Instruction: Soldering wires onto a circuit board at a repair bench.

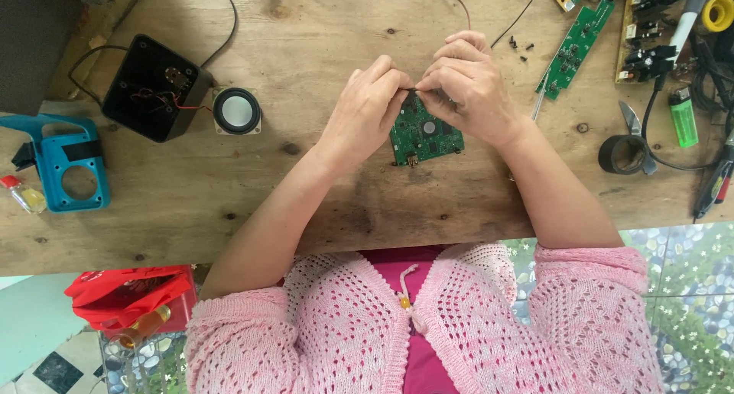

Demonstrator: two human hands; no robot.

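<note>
Green circuit board (425, 131) lies flat mid-surface (229, 195), out of the open black speaker box (157, 88) — speaker cone (237, 110) loose beside it. Left hand (365, 111) and right hand (470, 84) fingers pinched narrow at the board's top edge; what they hold — can't tell.

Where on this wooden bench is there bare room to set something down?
Bare wood lies along the near edge of the table, between the blue casing and the left hand, and below the green circuit board. The far right is crowded: tape roll, lighter, long boards.
</note>
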